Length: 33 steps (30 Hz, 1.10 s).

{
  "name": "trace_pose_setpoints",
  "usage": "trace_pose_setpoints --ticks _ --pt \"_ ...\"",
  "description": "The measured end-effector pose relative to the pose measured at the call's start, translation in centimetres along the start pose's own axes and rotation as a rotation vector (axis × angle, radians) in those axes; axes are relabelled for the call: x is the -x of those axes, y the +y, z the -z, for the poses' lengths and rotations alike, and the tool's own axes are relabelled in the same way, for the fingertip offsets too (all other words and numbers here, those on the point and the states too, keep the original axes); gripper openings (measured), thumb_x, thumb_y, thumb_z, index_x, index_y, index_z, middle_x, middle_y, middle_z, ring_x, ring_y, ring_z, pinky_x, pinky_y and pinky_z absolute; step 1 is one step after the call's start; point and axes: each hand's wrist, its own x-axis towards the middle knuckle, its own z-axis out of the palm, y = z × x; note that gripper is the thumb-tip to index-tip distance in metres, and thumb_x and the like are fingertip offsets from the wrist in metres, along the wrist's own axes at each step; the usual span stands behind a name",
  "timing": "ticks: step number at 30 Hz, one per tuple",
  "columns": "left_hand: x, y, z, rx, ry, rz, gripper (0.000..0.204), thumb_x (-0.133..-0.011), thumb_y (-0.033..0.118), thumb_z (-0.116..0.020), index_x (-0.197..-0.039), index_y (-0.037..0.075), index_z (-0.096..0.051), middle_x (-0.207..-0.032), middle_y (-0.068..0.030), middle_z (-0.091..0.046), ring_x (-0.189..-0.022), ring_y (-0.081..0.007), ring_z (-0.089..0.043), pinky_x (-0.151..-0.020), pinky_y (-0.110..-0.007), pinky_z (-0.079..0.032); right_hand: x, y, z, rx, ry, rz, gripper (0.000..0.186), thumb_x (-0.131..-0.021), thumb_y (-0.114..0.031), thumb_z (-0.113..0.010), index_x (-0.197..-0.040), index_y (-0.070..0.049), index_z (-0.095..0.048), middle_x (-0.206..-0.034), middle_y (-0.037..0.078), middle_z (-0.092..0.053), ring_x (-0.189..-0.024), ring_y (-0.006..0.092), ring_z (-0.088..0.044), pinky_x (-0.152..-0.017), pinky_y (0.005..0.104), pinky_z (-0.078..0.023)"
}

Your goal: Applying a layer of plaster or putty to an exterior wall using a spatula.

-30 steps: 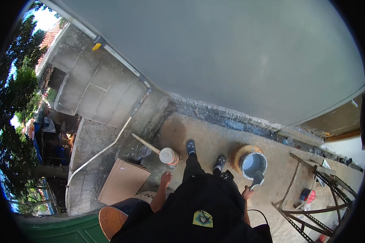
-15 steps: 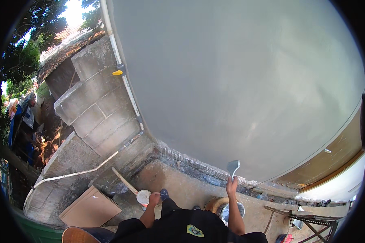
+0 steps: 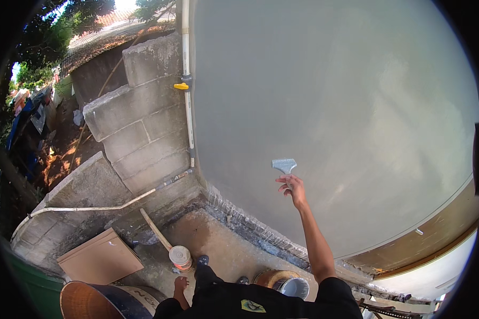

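We see the wide brush (image 3: 284,165) in front of the grey wall (image 3: 356,101), head up and gripped by its handle in our right hand (image 3: 291,187). We cannot tell whether it touches the surface. Some fingers stand away from the handle, so we judge that a snag on the wall could twist the brush loose. A sideways swing too far left might catch the white pipe (image 3: 189,118) or its yellow valve handle (image 3: 181,86). Underfoot, a careless step back could knock the pail (image 3: 295,288), which sits low and close to our feet.

Our right arm reaches up and forward, nearly straight, wrist bent slightly left. Our left hand (image 3: 181,286) hangs low beside our body, near the round lidded tub (image 3: 180,257); we see nothing in it and cannot tell how far its fingers curl.
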Motion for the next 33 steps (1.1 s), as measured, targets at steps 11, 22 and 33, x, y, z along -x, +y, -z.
trace_pose_setpoints --ticks 11,22,33 --pt "-8.7 2.5 5.8 -0.085 -0.175 0.113 0.047 -0.087 0.037 -0.040 -0.121 0.006 -0.048 -0.107 -0.0223 -0.058 -0.091 -0.0388 -0.058 -0.075 -0.051 -0.044 -8.1 -16.6 -7.3 0.931 0.065 0.412 0.024 -0.084 -0.023 -0.063 -0.085 0.001 -0.062 -0.063 0.005 -0.058 -0.059 0.0119 -0.059 -0.049 0.0247 -0.044" --pt "-17.1 18.5 8.5 -0.781 -0.243 -0.166 0.038 -0.093 0.029 -0.035 -0.117 0.004 -0.049 -0.117 -0.0222 -0.055 -0.101 -0.0409 -0.055 -0.084 -0.054 -0.043 -13.1 -34.1 -7.1 1.414 0.605 1.254 0.019 -0.089 -0.019 -0.056 -0.101 -0.007 -0.064 -0.090 0.011 -0.067 -0.075 0.0220 -0.064 -0.066 0.0311 -0.047" --pt "-10.7 21.5 4.3 -0.363 -0.233 0.275 0.047 -0.094 0.032 -0.038 -0.131 0.003 -0.040 -0.129 -0.0201 -0.046 -0.118 -0.0350 -0.045 -0.099 -0.048 -0.033 -11.2 -29.0 -6.8 1.726 0.621 0.934 0.018 -0.083 -0.022 -0.059 -0.076 -0.006 -0.055 -0.068 0.015 -0.052 -0.061 0.0347 -0.054 -0.054 0.0422 -0.041"
